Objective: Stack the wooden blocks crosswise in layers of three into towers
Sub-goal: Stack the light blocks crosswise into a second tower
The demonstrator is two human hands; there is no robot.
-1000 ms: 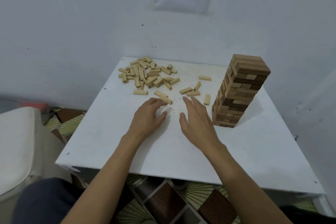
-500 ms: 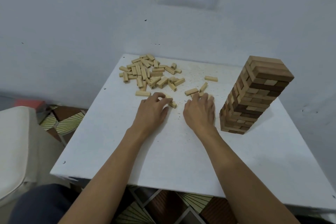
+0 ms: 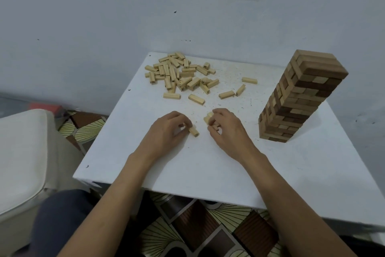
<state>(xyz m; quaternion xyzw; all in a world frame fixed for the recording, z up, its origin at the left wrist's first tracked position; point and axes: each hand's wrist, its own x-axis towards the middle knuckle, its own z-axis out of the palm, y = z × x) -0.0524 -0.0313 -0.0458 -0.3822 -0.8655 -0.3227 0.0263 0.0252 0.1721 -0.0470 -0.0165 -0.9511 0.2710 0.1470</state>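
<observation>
One tower (image 3: pixel 300 98) done, second not started, pile (image 3: pixel 179 73) waiting; our left hand (image 3: pixel 166 129) pinches a block (image 3: pixel 193 131), right hand (image 3: pixel 227 129) grips other blocks (image 3: pixel 209 118).

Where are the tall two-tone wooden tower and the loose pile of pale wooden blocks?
tall two-tone wooden tower (image 3: pixel 302 100), head view, middle of its front face.
loose pile of pale wooden blocks (image 3: pixel 181 73), head view, centre of the heap.

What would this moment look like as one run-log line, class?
phase: gathering | left hand: grips one block | right hand: grips blocks | pile: loose, far side | tower: upright, right of hands
</observation>
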